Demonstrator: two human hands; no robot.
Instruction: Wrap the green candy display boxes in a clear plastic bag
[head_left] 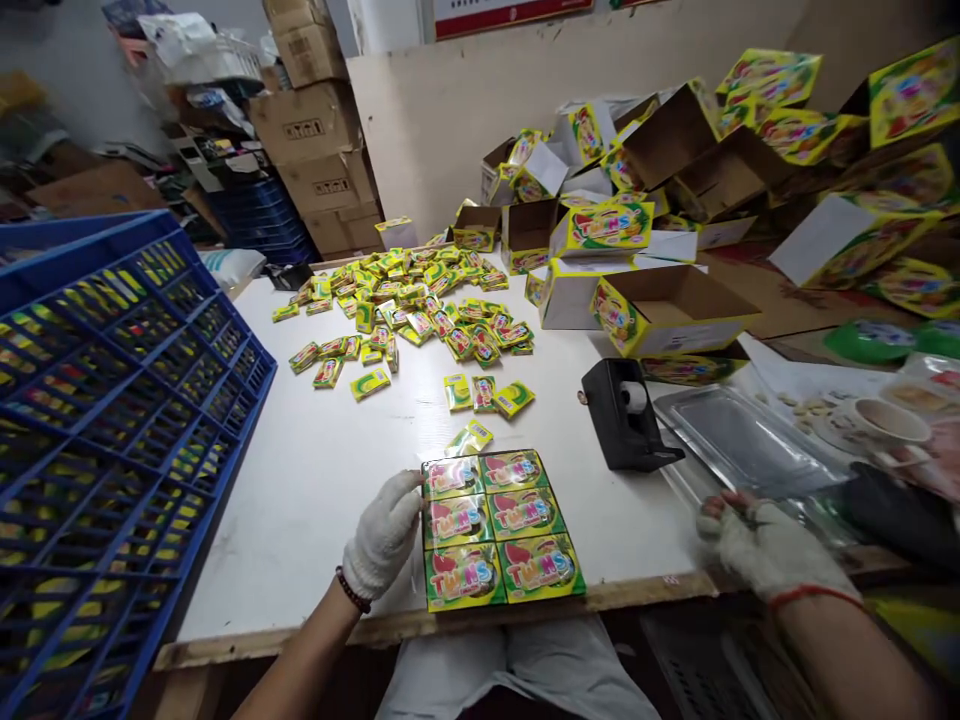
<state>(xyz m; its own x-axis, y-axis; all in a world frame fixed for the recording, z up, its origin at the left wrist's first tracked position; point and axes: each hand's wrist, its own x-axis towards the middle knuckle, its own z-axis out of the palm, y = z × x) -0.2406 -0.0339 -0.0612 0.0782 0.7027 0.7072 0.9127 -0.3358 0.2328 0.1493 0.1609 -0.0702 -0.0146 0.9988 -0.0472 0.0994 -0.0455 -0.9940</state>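
My left hand (384, 540), in a white glove with bare fingertips, grips the left edge of a tray of small boxes (491, 495). The boxes are green and yellow, marked "TWINS", and lie flat in two columns near the table's front edge. To the right, my right hand (772, 545), gloved too and slightly blurred, has its fingers closed at the near edge of a stack of clear plastic trays (757, 440). Part of that edge is hidden by the fingers. A black tape dispenser (626, 415) stands between the tray of boxes and the stack.
Many loose small boxes (420, 300) are heaped at the table's back. A blue crate (135, 420) full of small boxes leans at left. Open printed cartons (675, 300) are piled at back right. A cup (889, 420) stands at right. Brown cartons (322, 150) are stacked behind.
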